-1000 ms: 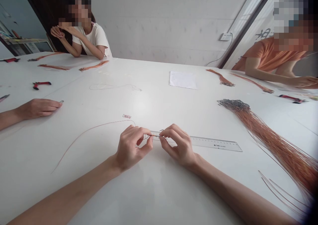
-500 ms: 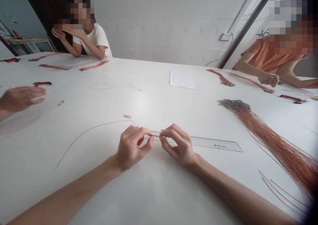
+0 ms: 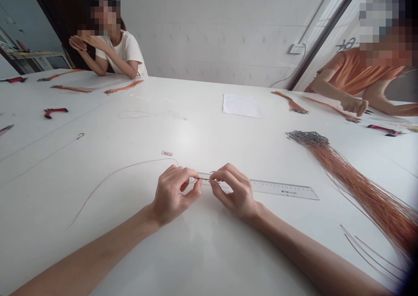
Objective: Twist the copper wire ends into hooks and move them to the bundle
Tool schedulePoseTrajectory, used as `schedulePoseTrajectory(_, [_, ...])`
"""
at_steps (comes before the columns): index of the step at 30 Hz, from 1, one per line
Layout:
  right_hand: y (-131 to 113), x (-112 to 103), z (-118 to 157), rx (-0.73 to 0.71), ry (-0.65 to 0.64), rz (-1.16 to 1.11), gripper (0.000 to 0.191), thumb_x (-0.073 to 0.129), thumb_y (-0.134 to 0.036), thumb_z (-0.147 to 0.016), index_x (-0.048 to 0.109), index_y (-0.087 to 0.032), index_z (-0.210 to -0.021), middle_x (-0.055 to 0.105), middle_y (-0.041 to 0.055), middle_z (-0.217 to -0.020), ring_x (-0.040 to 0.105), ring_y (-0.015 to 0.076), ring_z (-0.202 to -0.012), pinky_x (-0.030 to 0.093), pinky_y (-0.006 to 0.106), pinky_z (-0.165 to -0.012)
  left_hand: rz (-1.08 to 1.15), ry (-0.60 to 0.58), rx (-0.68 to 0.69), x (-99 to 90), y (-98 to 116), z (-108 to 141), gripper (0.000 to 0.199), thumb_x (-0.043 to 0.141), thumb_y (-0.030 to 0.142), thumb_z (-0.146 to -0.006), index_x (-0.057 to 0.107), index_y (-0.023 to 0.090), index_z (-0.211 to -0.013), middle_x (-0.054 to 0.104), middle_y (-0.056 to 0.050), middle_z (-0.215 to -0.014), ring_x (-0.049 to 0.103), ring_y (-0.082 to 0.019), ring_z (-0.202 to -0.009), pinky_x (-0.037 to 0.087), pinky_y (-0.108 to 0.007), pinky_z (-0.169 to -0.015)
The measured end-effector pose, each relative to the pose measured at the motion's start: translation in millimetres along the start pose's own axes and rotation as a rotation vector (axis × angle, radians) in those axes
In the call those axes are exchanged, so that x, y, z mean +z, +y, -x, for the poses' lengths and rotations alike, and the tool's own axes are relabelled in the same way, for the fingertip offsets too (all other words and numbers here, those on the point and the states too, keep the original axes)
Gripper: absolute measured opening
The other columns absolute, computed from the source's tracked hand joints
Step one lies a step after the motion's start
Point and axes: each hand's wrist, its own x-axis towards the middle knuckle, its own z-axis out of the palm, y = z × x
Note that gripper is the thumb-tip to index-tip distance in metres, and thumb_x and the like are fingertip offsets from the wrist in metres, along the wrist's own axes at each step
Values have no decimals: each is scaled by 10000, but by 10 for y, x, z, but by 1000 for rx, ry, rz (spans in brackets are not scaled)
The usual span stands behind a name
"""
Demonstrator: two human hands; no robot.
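Between my hands lies a small dark fishing hook (image 3: 207,179), with orange line at its left end. My left hand (image 3: 174,193) pinches the line by the hook's shank with thumb and index finger. The fishing line (image 3: 114,174) curves away from it to the left over the white table (image 3: 209,252). My right hand (image 3: 235,191) grips the hook's other end between thumb and fingertips, which partly hide it. Under and behind both hands a clear ruler (image 3: 284,189) reaches to the right. A small printed wrapper (image 3: 167,153) lies just beyond my left hand.
A big bundle of orange lines with hooks (image 3: 346,178) lies at the right. Red-handled pliers (image 3: 55,112) and a single hook (image 3: 80,136) are at the left. A paper sheet (image 3: 241,105) lies farther back. Two co-workers (image 3: 126,54) (image 3: 354,74) sit across the table.
Another person's hand at the left edge has gone from view, uncovering the pliers and line there. My hands keep the same pinch on the hook and line.
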Motion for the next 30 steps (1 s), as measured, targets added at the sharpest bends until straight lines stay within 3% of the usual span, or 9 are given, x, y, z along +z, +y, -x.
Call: schedulePoseTrajectory(30, [8,3,13,2,9,2,132,510,-61,-808,492,-189,-779,482,-12,-611,420,100,-558,361,234,-494,10,-9,0,1,-4,-1,100,557,115,-800,531,181,-730,360,74,-500,360,-68,-465,342,-203,-492])
